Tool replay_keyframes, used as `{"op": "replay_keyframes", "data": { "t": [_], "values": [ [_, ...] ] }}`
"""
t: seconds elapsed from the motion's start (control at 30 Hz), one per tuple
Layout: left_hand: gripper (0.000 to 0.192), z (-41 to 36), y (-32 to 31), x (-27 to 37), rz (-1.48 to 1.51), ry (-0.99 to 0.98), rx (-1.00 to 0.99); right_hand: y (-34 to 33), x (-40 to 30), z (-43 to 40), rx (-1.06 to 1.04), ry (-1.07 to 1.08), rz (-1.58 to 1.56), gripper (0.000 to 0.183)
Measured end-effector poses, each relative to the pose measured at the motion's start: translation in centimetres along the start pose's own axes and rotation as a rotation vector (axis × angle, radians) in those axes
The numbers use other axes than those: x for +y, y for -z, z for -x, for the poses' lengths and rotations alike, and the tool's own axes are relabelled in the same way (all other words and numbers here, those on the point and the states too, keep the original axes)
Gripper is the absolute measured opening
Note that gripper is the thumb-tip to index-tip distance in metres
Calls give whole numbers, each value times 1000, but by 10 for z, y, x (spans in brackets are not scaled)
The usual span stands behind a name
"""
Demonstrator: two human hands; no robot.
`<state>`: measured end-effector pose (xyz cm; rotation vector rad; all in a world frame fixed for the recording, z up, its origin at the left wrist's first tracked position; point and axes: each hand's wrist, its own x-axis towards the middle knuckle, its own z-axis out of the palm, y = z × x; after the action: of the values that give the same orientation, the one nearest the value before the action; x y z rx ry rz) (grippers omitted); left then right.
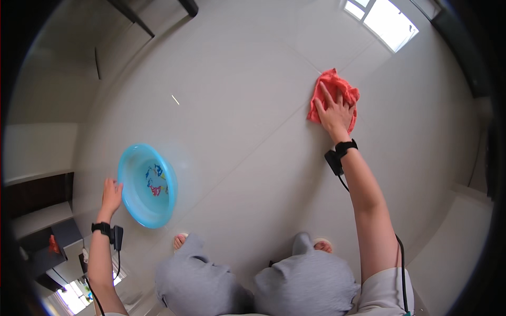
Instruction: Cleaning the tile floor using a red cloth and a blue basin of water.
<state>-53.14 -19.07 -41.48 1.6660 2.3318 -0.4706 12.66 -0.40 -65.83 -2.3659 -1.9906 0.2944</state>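
Observation:
My right hand (337, 117) presses down on a crumpled coral-red cloth (330, 85) lying on the floor, its fingers spread over the fabric. To the left stands a light-blue plastic basin (136, 205) with cartoon figures printed on its inside bottom. It seems to hold some clear water, though the level is hard to make out. My left hand (112, 194) is at the basin's left rim, fingers slightly bent, the thumb side at the edge. Whether it grips the rim or only touches it cannot be told.
Pale glossy floor tiles (237, 98) with thin joints spread before me. Dark furniture legs (136, 21) stand at the upper left. A dark low edge (454, 43) runs along the upper right. Shelving (55, 233) lies at the lower left. Cables hang from both black wrist straps.

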Motion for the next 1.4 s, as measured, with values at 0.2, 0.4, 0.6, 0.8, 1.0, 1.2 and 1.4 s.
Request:
{"op": "replay_keyframes", "data": {
  "t": [0.2,0.4,0.6,0.8,1.0,1.2,1.4],
  "values": [
    [71,63,-87,-73,121,446,27,9,-130,69,-97,702,-176,50],
    [61,50,-113,79,1634,615,-592,32,-145,14,-520,924,104,58],
    [49,24,-131,154,1771,529,-698,6,-160,11,-435,600,177,60],
    [52,19,-139,154,1880,372,-578,-4,-168,32,-187,385,156,58],
    [47,18,-146,131,1967,365,-268,-20,-160,19,-66,417,136,56],
    [38,16,-147,92,2047,505,-41,-33,-158,17,7,435,142,56],
    [47,12,-171,50,2163,665,257,-48,-139,9,48,438,127,55]
  ]
}}
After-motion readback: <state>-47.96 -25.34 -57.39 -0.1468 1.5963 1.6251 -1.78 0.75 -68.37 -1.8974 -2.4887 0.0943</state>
